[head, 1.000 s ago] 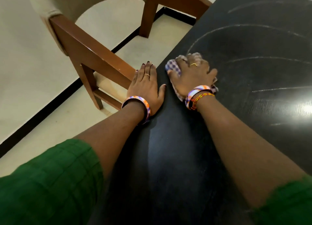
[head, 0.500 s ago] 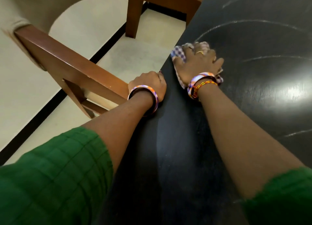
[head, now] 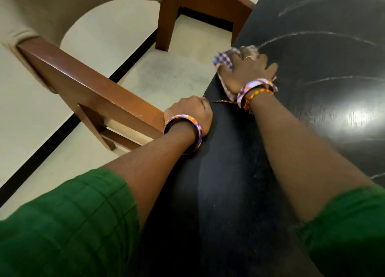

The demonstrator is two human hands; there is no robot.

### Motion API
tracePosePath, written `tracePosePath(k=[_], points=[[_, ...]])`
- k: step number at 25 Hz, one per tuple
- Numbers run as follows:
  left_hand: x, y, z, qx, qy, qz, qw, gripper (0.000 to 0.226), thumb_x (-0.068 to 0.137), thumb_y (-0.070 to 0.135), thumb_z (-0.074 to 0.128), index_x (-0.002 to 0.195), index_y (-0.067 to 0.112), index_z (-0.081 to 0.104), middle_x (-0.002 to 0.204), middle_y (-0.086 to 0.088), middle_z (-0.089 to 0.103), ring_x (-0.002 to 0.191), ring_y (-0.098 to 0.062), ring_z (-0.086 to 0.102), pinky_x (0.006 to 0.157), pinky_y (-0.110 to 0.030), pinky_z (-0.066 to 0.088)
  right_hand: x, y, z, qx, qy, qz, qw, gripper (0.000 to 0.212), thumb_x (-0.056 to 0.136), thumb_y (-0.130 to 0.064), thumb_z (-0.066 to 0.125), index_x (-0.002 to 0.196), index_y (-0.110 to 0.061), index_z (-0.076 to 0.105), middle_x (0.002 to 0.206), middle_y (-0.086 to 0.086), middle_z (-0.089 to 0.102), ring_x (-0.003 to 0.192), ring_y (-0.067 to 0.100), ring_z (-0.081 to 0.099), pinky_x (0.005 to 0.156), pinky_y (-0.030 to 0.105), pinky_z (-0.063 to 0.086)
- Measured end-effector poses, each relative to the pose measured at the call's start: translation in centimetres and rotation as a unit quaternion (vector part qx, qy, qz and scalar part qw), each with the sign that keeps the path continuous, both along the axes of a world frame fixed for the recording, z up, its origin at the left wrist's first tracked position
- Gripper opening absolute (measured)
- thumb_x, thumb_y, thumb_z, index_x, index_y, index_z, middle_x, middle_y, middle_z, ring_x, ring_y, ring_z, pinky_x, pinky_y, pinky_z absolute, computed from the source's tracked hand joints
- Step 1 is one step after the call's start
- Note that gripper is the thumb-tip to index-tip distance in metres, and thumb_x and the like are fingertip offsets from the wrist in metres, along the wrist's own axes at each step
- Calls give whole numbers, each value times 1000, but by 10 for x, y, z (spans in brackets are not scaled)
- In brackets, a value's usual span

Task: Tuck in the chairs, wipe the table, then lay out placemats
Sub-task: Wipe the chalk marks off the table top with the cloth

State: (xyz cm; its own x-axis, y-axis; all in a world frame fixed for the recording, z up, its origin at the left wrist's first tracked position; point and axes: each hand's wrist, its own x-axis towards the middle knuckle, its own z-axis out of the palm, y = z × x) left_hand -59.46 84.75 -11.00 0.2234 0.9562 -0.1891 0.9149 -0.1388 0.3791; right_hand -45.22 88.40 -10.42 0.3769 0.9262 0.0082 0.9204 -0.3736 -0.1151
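My right hand [head: 244, 72] lies palm down on a purple-and-white checked cloth [head: 223, 59] and presses it onto the black table [head: 312, 110] near its left edge. The cloth shows past the fingers and under the wrist, and the thumb is spread out to the right. My left hand [head: 188, 113] is curled into a fist and rests on the table's left edge, holding nothing that I can see. A wooden chair [head: 87, 89] with a beige padded back stands left of the table. Its seat rail reaches up to my left hand. Faint curved wipe streaks [head: 312, 34] cross the tabletop.
Cream floor with a black border strip [head: 62, 127] lies under and left of the chair. A bright light glare [head: 354, 116] sits on the tabletop at the right. My green sleeves fill the lower corners.
My left hand went from lying flat on the table edge to a curled fist. My right hand slid the cloth a little farther away along the edge.
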Motion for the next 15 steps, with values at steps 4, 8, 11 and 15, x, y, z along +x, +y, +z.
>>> tracePosePath(k=[4,8,11,15], points=[[-1,-1,4,-12,-13,-10,1000,51,99,37,20,102,10,63,108,-14,64,97,-34,58,74,-32,33,-19,-60,-11,76,-41,91,992,51,92,-60,31,139,-41,36,154,-5,28,132,31,30,100,52,24],[-2,1,2,-8,-11,-5,1000,47,100,36,19,85,14,57,81,-6,53,76,-27,49,72,-32,34,22,7,-4,20,-14,-15,1000,58,92,-62,24,144,-36,30,156,1,23,136,39,23,108,58,13],[-2,1,1,-3,-13,-4,1000,44,100,36,18,79,13,49,72,-4,47,72,-25,48,71,-32,35,28,32,3,-5,4,-11,1000,60,93,-61,22,146,-34,26,158,1,18,140,40,18,110,58,8],[-2,2,5,-16,-15,-5,1000,39,100,34,21,78,16,48,73,-3,44,73,-26,45,70,-33,32,-15,-36,-10,50,-48,136,988,55,93,-61,25,142,-38,33,154,-2,27,133,34,29,101,52,23]])
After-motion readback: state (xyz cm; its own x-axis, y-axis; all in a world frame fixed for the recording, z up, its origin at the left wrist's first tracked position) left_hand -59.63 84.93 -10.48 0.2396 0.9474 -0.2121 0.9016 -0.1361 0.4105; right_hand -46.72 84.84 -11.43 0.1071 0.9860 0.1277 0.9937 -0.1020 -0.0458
